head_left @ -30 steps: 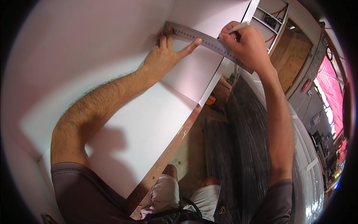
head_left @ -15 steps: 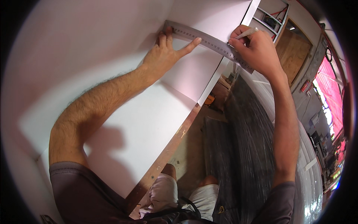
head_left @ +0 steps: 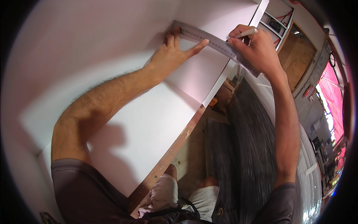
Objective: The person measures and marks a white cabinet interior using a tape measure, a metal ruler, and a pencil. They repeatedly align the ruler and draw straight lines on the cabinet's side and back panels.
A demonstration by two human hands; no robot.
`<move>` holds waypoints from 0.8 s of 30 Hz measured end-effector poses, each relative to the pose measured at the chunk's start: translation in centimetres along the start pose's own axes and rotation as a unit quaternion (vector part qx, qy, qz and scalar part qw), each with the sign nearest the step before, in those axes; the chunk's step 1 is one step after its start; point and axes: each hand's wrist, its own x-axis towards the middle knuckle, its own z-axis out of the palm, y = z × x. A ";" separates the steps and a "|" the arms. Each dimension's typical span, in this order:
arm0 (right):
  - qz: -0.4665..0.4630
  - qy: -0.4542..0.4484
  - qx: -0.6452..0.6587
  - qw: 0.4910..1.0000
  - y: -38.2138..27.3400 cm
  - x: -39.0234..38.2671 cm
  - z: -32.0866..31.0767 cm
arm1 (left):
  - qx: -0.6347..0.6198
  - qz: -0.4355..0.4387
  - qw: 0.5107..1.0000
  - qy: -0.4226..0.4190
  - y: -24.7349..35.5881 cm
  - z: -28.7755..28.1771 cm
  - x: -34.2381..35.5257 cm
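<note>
1. The left hand (head_left: 169, 56) is spreading its fingers, resting them on the ruler (head_left: 218, 46).
2. The right hand (head_left: 259, 48), well apart, is pinching a pen (head_left: 247, 33) near the ruler's upper edge.
3. The ruler is lying across the white panel (head_left: 216, 18), jutting past its front edge.
4. Dark wrapped material (head_left: 253, 138) is standing at right.

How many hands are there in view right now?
2: the left hand, spread on the metal ruler, and the right hand, holding a pale pen by the ruler's upper edge. No others show.
</note>
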 end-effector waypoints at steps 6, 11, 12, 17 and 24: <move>-0.039 -0.008 -0.003 0.999 -0.5 2.4 1.8 | 0.007 0.011 1.000 0.025 0.1 0.2 -0.2; -0.058 -0.010 -0.009 0.998 -1.5 4.2 2.8 | 0.020 0.011 0.997 0.078 0.0 0.7 -0.2; -0.055 -0.022 -0.008 0.998 -2.0 4.7 2.7 | 0.012 0.009 0.996 0.091 0.0 0.9 -0.2; -0.012 -0.040 0.009 0.999 -4.9 5.8 3.0 | 0.021 -0.002 0.999 0.039 0.4 1.1 -0.1; -0.039 -0.029 -0.022 0.999 -4.3 8.1 5.6 | 0.007 0.066 0.998 -0.018 -0.6 -1.3 0.1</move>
